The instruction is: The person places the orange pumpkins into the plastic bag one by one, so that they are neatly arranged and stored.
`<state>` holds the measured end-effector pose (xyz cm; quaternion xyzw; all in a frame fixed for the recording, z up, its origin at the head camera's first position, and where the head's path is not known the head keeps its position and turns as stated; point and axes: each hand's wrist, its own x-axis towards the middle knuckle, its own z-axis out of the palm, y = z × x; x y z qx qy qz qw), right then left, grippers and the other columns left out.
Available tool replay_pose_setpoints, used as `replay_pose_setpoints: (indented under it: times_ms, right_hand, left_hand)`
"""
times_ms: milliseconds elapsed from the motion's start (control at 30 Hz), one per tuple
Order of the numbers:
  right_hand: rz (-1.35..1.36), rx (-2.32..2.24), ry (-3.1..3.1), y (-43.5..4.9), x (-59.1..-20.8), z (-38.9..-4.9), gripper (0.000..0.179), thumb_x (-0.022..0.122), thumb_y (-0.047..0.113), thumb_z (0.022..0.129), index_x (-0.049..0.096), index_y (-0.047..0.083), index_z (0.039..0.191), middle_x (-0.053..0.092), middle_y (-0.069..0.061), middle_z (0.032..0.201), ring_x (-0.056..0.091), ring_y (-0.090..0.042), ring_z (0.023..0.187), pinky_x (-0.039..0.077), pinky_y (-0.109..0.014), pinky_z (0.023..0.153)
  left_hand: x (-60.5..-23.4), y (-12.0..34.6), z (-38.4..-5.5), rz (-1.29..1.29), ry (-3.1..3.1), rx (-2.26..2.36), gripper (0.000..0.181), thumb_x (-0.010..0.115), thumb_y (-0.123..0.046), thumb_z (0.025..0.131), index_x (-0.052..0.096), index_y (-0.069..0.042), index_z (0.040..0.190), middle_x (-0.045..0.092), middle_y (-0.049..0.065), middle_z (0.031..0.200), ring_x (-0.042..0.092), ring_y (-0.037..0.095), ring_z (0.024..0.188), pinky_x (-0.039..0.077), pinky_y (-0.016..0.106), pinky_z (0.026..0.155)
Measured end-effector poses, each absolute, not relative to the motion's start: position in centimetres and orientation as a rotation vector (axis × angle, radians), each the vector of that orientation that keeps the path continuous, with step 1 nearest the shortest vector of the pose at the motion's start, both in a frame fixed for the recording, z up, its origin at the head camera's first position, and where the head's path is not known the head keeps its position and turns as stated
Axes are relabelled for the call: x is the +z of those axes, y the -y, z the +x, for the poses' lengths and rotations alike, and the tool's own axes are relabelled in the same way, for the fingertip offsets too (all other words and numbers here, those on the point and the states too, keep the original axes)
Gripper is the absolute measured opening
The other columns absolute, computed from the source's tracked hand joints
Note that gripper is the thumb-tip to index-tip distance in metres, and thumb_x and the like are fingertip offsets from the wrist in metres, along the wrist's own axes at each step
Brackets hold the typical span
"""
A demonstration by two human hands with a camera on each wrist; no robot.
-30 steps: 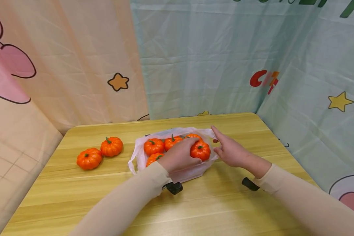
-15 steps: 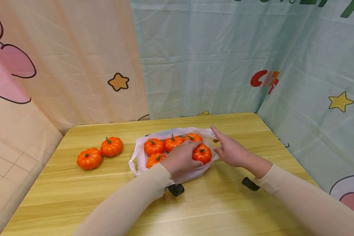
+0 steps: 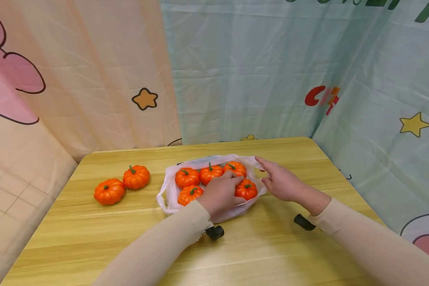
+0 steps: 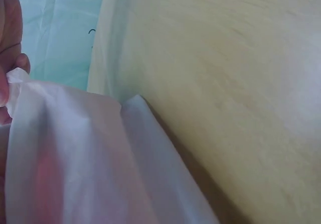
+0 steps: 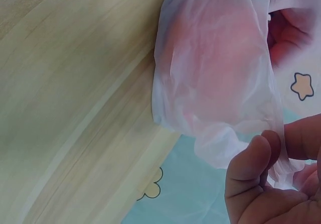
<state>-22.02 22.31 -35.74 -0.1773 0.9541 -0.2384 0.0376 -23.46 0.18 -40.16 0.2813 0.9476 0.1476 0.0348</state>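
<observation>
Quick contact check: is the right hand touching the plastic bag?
Touching. The right wrist view shows it: the right hand pinches the edge of the plastic bag between thumb and finger.

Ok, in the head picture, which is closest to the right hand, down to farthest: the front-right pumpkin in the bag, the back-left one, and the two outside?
From the right hand:
1. Front-right pumpkin: in the bag, left of the hand.
2. Back-left pumpkin: bag's back-left corner.
3. Loose pumpkin nearer the bag: outside, left of it.
4. Leftmost pumpkin: outside, farthest left.
</observation>
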Motion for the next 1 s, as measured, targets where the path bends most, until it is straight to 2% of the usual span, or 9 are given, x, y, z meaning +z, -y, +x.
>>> replay_pose_setpoints:
  times_ms: [333, 533, 700, 833, 1000]
  right_hand:
    - [-0.531, -0.706, -2.926, -22.5, -35.8, -22.06, 0.068, 0.058, 0.0, 0.103, 0.028, -0.001, 0.164, 0.053, -0.029, 0.152, 0.059, -0.044, 0.132, 0.057, -0.053, 0.099]
    - [-0.518, -0.671, -2.937, -22.75, -36.1, -22.09, 0.07, 0.06, 0.001, 0.102, 0.028, 0.001, 0.164, 0.046, -0.029, 0.159, 0.051, -0.048, 0.141, 0.045, -0.063, 0.114]
    - [-0.521, -0.661, -2.938, -22.93, -36.2, -22.06, 0.071, 0.06, 0.001, 0.101, 0.028, 0.001, 0.164, 0.043, -0.03, 0.161, 0.049, -0.049, 0.143, 0.044, -0.064, 0.114]
    - [-0.523, -0.669, -2.947, -22.95, -36.04, -22.18, 0.065, 0.059, 0.008, 0.104, 0.031, -0.001, 0.163, 0.046, -0.03, 0.158, 0.053, -0.048, 0.137, 0.045, -0.064, 0.113]
    - [-0.49, -0.684, -2.961, -22.75, -35.73, -22.61, 0.059, 0.057, 0.017, 0.108, 0.037, -0.004, 0.16, 0.049, -0.031, 0.156, 0.05, -0.05, 0.142, 0.043, -0.065, 0.115]
  left_hand:
    - [-40.51, 0.18, -23.59, 0.921, -2.932, 0.363, 0.073, 0.073, -0.056, 0.095, 0.053, -0.023, 0.157, 0.057, 0.008, 0.151, 0.068, 0.035, 0.12, 0.056, 0.05, 0.106]
    - [-40.43, 0.41, -23.78, 0.939, -2.906, 0.347, 0.071, 0.072, -0.054, 0.096, 0.054, -0.02, 0.155, 0.057, 0.009, 0.152, 0.067, 0.035, 0.124, 0.054, 0.049, 0.108]
    - [-40.46, 0.31, -23.91, 0.93, -2.917, 0.368, 0.064, 0.074, -0.048, 0.096, 0.06, -0.018, 0.151, 0.061, 0.007, 0.146, 0.068, 0.031, 0.121, 0.055, 0.046, 0.107]
    - [-40.47, 0.22, -23.9, 0.927, -2.926, 0.357, 0.061, 0.075, -0.047, 0.096, 0.062, -0.018, 0.149, 0.063, 0.006, 0.143, 0.068, 0.03, 0.12, 0.055, 0.046, 0.107]
    - [-40.42, 0.19, -23.93, 0.926, -2.923, 0.346, 0.061, 0.075, -0.047, 0.096, 0.063, -0.019, 0.148, 0.063, 0.007, 0.144, 0.067, 0.03, 0.123, 0.054, 0.047, 0.109]
